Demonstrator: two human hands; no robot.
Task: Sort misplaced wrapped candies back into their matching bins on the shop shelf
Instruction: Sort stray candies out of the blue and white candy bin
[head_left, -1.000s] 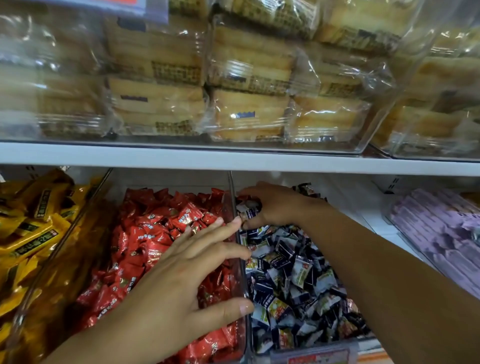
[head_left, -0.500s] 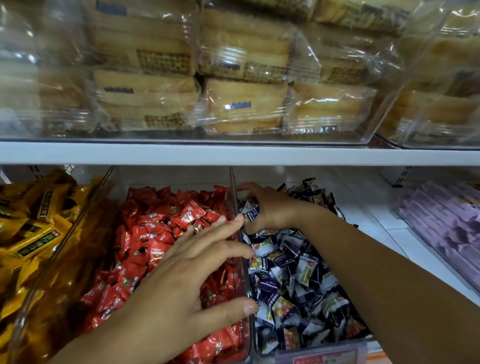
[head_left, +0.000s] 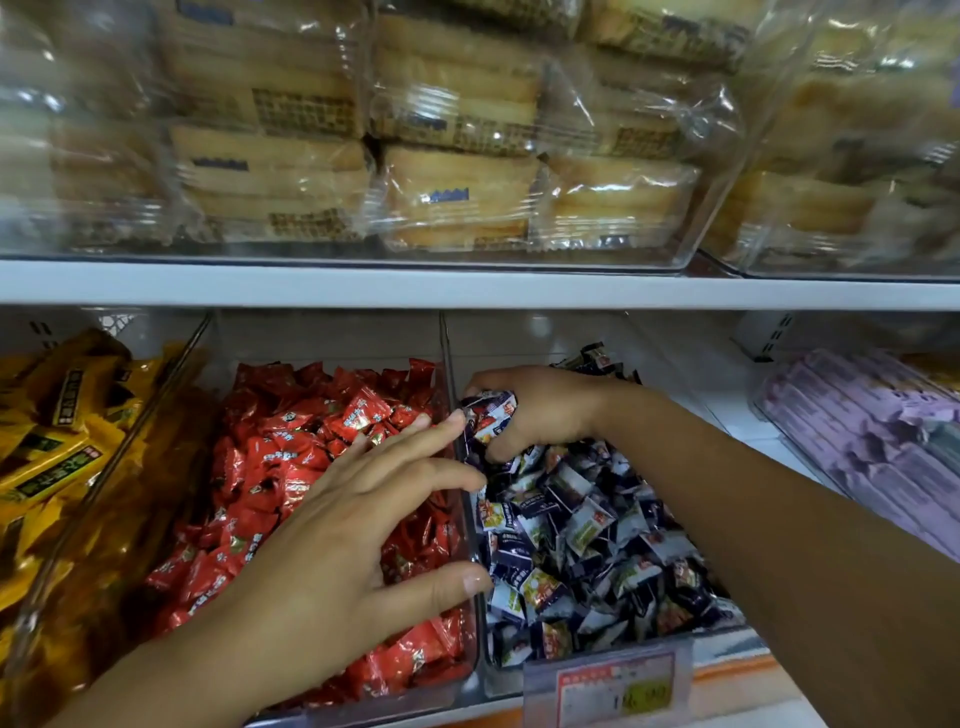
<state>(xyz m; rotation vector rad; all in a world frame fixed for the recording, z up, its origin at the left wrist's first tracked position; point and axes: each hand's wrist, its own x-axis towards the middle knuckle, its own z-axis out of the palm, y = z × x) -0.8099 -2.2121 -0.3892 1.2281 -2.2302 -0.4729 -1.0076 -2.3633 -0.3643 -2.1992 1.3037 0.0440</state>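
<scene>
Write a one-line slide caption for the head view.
Right hand grips dark-wrapped candies; left hand spreads over red candies.

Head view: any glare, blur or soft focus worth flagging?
In the head view, glare streaks the clear bread wrappers; the frame edges are soft, blurring the yellow packs; left hand, right hand and dark-wrapped candies at centre are fairly sharp.

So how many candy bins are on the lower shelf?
4. Yellow bin far left; red bin under the left hand; dark-blue bin, where the right hand grips candies; purple bin far right. More may lie outside the view.
</scene>
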